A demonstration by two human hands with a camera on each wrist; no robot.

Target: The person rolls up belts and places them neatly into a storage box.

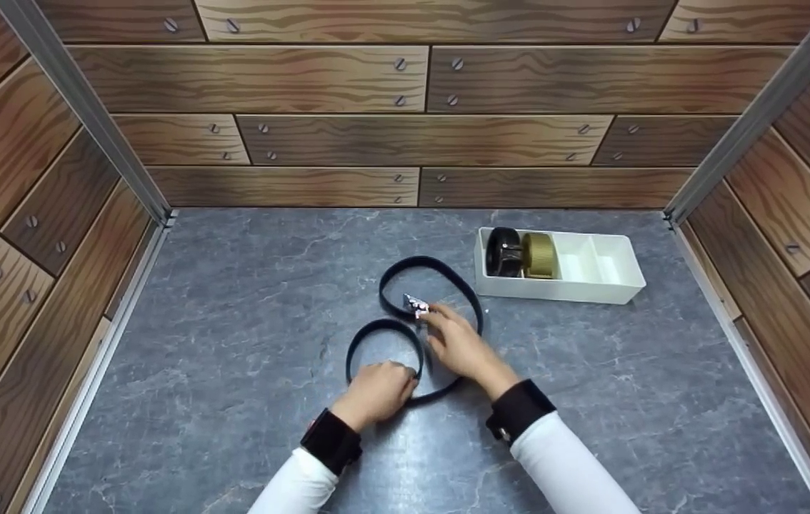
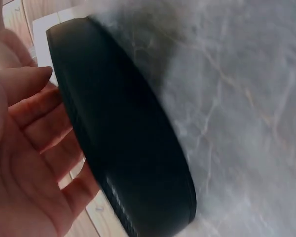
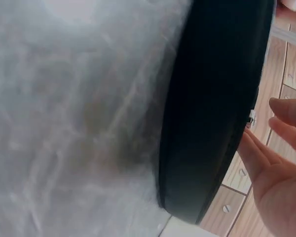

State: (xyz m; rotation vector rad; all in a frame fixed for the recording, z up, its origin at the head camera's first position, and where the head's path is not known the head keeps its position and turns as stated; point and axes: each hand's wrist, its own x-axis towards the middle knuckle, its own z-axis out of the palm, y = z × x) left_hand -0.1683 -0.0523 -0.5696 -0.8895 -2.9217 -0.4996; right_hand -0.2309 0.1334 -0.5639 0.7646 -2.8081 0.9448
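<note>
A black belt (image 2: 123, 123) stands on its edge on the grey marbled surface, bent into two loops, a smaller one at the near left and a larger one at the far right. Its silver buckle (image 1: 416, 305) lies inside the larger loop. At the near right side of the smaller loop, my left hand (image 1: 382, 391) grips the belt with curled fingers, partly hidden from above. My right hand (image 1: 458, 344) reaches over the larger loop, fingertips at the buckle. Thumb and fingers of the right hand (image 3: 278, 182) look spread apart in the right wrist view.
A white divided box (image 1: 555, 288) stands at the back right, close to the larger loop. It holds a black rolled item (image 1: 503, 253) and an olive-gold rolled item (image 1: 538, 255) on its left side. Wood-patterned walls (image 1: 405, 139) enclose the surface at the back and both sides.
</note>
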